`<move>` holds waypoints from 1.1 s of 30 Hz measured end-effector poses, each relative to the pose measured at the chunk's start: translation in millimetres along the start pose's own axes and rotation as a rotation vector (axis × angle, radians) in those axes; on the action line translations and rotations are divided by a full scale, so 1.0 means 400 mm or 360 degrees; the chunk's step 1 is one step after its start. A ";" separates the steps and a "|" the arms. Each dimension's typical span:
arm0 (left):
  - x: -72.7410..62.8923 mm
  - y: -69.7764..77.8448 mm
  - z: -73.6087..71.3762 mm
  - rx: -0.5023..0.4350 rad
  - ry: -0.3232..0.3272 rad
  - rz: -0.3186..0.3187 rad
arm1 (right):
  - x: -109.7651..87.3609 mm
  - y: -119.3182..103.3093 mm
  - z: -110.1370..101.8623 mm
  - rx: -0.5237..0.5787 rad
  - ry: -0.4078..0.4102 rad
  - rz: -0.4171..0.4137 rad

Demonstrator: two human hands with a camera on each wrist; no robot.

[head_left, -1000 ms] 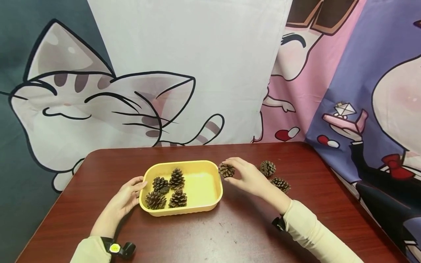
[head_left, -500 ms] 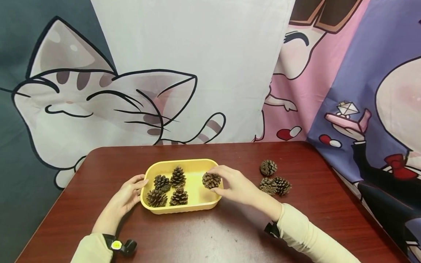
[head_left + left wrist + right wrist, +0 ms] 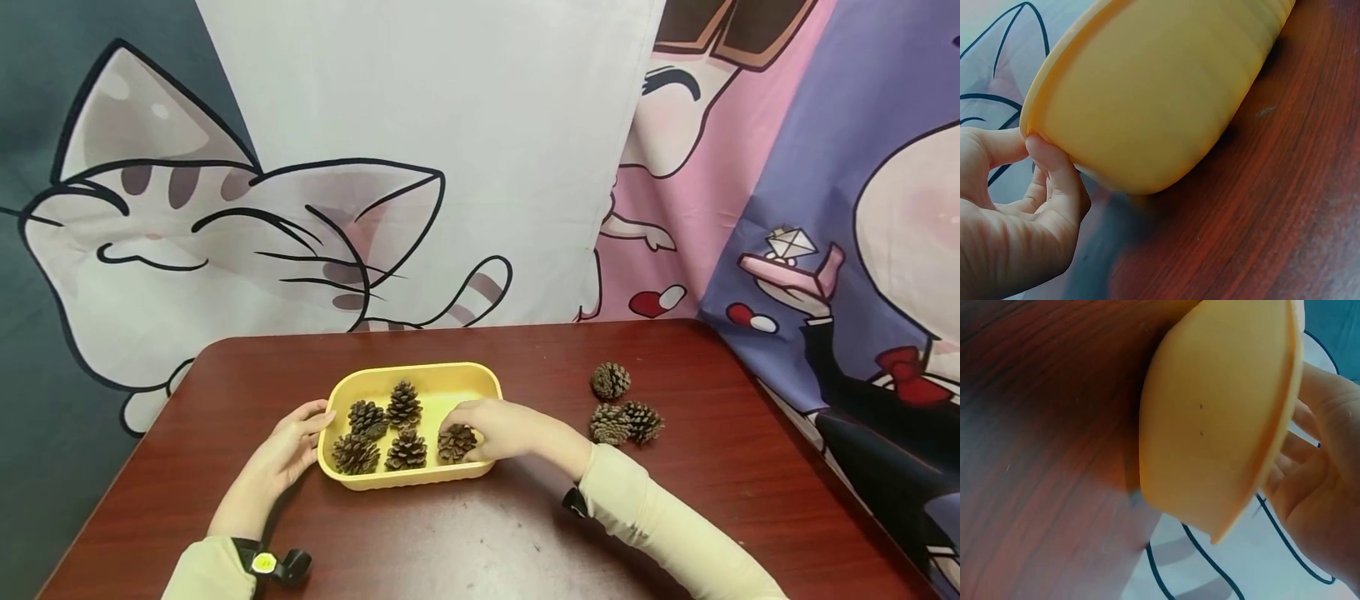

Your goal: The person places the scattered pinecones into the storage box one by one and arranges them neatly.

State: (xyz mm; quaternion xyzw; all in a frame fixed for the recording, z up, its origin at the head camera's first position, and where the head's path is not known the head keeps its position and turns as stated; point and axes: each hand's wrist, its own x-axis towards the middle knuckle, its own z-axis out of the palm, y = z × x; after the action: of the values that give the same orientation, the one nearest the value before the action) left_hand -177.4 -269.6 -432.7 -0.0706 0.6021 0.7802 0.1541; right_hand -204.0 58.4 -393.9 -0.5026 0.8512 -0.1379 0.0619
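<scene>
A yellow plastic basket stands on the table, with several pine cones upright in its left half. My left hand pinches the basket's left rim; in the left wrist view the thumb and a finger of that hand meet at the lip. Inside the basket's right end, my right hand holds one more pine cone between thumb and fingers, low over the floor. From the right wrist, the basket wall hides that cone and the fingertips of the right hand.
Three loose pine cones lie on the dark red wooden table, right of the basket and beyond the right forearm. A cloth backdrop with cartoon cats hangs behind the table's far edge.
The right hand has carried its pine cone leftward over the basket's right rim and down inside. The left hand keeps its place on the left rim.
</scene>
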 end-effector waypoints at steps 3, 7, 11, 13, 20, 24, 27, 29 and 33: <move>-0.002 -0.001 0.000 -0.0011 0.0007 -0.0010 | 0.022 -0.004 0.010 -0.0030 -0.0094 -0.0027; -0.004 0.006 0.004 -0.0028 0.0012 -0.0016 | 0.039 -0.009 0.013 -0.0016 -0.0123 -0.0057; -0.005 0.005 0.006 -0.0048 0.0018 -0.0028 | 0.045 -0.014 0.023 0.0011 -0.0143 -0.0026; -0.005 0.004 0.006 -0.0057 0.0020 -0.0032 | 0.048 -0.015 0.030 0.0015 -0.0144 0.0012; -0.005 0.001 0.007 -0.0091 0.0039 -0.0033 | 0.057 -0.014 0.044 -0.0004 -0.0161 0.0099; -0.004 -0.001 0.009 -0.0092 0.0040 -0.0032 | 0.056 -0.011 0.042 0.0020 -0.0179 0.0080; -0.004 -0.002 0.009 -0.0090 0.0038 -0.0032 | 0.053 -0.008 0.036 0.0052 -0.0176 0.0049; -0.005 -0.002 0.009 -0.0097 0.0037 -0.0031 | 0.049 -0.008 0.032 0.0058 -0.0170 0.0037; -0.007 -0.003 0.006 -0.0128 0.0022 -0.0031 | 0.039 -0.011 0.024 0.0036 -0.0147 0.0021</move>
State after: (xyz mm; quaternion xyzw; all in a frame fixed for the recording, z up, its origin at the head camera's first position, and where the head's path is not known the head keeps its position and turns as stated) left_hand -173.9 -267.3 -432.4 -0.0882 0.5705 0.8018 0.1546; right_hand -205.3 41.2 -401.2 -0.5021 0.8491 -0.1238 0.1078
